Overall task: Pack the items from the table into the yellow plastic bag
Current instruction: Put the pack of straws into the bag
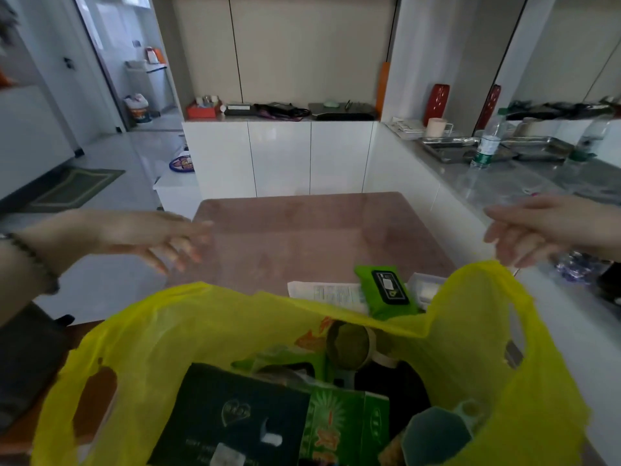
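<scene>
We find the left hand [144,240] raised over the table's left edge, fingers spread and loose, holding nothing. Below it, at the near edge of the table [302,230], stands the yellow plastic bag [141,334], mouth wide open, with its left handle loop slumped outward. The film is thin, translucent and creased. We judge it soft, slippery and liable to collapse or tear under load, so it is best taken by both handle loops, not by the wall.

It is well filled: a dark green box [235,415] at the left, a green carton [342,428] beside it, a round dark object [349,344] behind, and a teal container [437,432] at the right. We judge the load moderately heavy, and box corners may strain the film.

Just beyond the bag's far rim lie three unpacked items: a white printed sheet [326,292], a green wipes pack [386,290] partly on it, and a pale box [426,287]. All look light.

The right hand [537,230] hangs just over the bag's raised right handle, fingers pointing down. Blur prevents us from telling whether it pinches the film.
</scene>
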Motion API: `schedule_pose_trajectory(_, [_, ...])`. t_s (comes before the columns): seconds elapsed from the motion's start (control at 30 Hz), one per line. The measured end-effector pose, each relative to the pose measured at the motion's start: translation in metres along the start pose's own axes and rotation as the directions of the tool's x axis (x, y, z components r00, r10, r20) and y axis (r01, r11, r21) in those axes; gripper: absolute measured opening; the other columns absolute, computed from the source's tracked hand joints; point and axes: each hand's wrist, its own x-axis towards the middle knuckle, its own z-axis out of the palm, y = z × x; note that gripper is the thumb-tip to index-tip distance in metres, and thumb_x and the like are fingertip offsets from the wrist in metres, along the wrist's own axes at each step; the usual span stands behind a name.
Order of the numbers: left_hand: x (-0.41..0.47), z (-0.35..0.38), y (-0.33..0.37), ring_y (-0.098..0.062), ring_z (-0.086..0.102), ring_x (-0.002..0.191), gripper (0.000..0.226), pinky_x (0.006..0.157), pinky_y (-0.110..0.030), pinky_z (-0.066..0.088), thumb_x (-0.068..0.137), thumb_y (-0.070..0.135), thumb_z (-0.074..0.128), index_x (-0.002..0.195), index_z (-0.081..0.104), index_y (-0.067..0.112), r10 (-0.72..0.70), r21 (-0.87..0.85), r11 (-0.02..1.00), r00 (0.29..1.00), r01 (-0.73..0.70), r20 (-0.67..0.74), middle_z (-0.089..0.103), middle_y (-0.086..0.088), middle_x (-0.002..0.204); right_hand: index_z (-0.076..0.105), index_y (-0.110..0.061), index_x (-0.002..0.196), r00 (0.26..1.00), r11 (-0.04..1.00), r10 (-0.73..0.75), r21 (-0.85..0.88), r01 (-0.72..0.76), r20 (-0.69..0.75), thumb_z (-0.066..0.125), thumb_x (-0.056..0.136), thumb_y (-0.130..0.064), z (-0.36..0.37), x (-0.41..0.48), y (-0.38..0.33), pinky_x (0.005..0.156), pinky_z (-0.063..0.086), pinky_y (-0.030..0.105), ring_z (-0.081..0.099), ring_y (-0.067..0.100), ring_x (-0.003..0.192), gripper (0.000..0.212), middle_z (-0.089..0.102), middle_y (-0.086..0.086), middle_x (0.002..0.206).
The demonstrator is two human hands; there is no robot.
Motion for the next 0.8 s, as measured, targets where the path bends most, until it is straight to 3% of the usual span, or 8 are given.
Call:
schedule_pose_trajectory(0.1, [0.023,0.017,0.026,-0.024,0.065,0.088,0.065,0.073,-0.033,0.054,0.068,0.065,0.058,0.115,0.054,0.021,0.016,0.059,0.998,0.999,-0.019,0.049,0.068,-0.003,0.097,0.066,-0.008,0.095,0.998,0.999,-0.019,-0.037,0.017,-0.067,0.069,0.052,-0.066,0.022,0.038,-0.014,0.075,0.056,0.041,0.065,0.024,0.072,0.073,0.073,0.012,0.081])
schedule_pose_trajectory(0.2, [0.063,0.049,0.046,-0.025,0.058,0.097,0.042,0.079,-0.034,0.049,0.093,0.038,0.045,0.13,0.04,0.018,0.005,0.135,0.991,0.994,-0.02,0.108,0.061,-0.005,0.107,0.049,-0.006,0.127,0.998,0.992,0.001,-0.124,-0.008,-0.062,0.062,0.081,-0.04,0.056,0.106,0.008,0.073,0.049,0.032,0.057,0.02,0.086,0.058,0.06,0.009,0.115])
schedule_pose_trajectory(0.33, [0.125,0.095,0.055,-0.024,0.053,0.115,0.06,0.099,-0.036,0.046,0.09,0.048,0.045,0.139,0.034,0.016,-0.034,0.467,0.882,0.979,-0.066,0.203,0.05,-0.006,0.134,0.016,-0.009,0.144,0.979,0.968,0.196,-0.174,-0.183,0.059,0.064,0.078,-0.046,0.102,0.183,0.05,0.057,0.046,0.023,0.052,0.023,0.104,0.089,0.04,0.011,0.142])
schedule_pose_trajectory(0.4, [0.151,0.118,0.054,-0.024,0.046,0.126,0.068,0.105,-0.034,0.038,0.089,0.05,0.046,0.143,0.025,0.015,-0.04,0.564,0.819,0.97,-0.105,0.239,0.041,-0.006,0.144,0.004,-0.01,0.146,0.966,0.948,0.243,-0.232,-0.218,0.087,0.065,0.074,-0.054,0.124,0.21,0.069,0.077,0.053,0.033,0.052,0.028,0.114,0.104,0.04,0.013,0.143])
schedule_pose_trajectory(0.47, [0.173,0.141,0.05,-0.024,0.04,0.131,0.075,0.107,-0.034,0.034,0.086,0.052,0.05,0.145,0.018,0.016,-0.017,0.596,0.787,0.96,-0.159,0.28,0.035,-0.007,0.149,-0.008,-0.013,0.146,0.96,0.902,0.271,-0.367,-0.229,0.065,0.063,0.069,-0.063,0.146,0.225,0.085,0.101,0.043,0.041,0.042,0.034,0.127,0.116,0.029,0.019,0.147])
schedule_pose_trajectory(0.57, [0.198,0.176,0.037,-0.029,0.032,0.135,0.094,0.109,-0.041,0.031,0.076,0.06,0.058,0.146,0.01,0.022,0.061,0.706,0.645,0.941,-0.291,0.333,0.027,-0.007,0.152,-0.023,-0.02,0.142,0.961,0.868,0.274,-0.442,-0.228,0.042,0.062,0.072,-0.061,0.172,0.231,0.096,0.105,0.04,0.04,0.034,0.039,0.131,0.118,0.004,0.025,0.151])
schedule_pose_trajectory(0.7, [0.221,0.222,0.013,-0.033,0.023,0.136,0.109,0.114,-0.046,0.018,0.068,0.062,0.065,0.147,-0.001,0.025,0.149,0.765,0.482,0.901,-0.426,0.408,0.022,-0.011,0.151,-0.017,-0.025,0.144,0.976,0.924,0.219,-0.322,-0.206,0.004,0.066,0.075,-0.043,0.171,0.234,0.103,0.094,0.047,0.038,0.045,0.036,0.12,0.11,0.016,0.021,0.147])
schedule_pose_trajectory(0.8, [0.227,0.233,0.009,-0.033,0.034,0.123,0.109,0.107,-0.042,0.026,0.068,0.059,0.066,0.146,0.0,0.024,0.234,0.778,0.428,0.888,-0.46,0.396,0.033,-0.013,0.138,0.003,-0.024,0.145,0.986,0.986,0.163,-0.021,-0.163,0.018,0.069,0.077,-0.027,0.149,0.228,0.103,0.076,0.052,0.03,0.051,0.024,0.097,0.095,0.04,0.01,0.132])
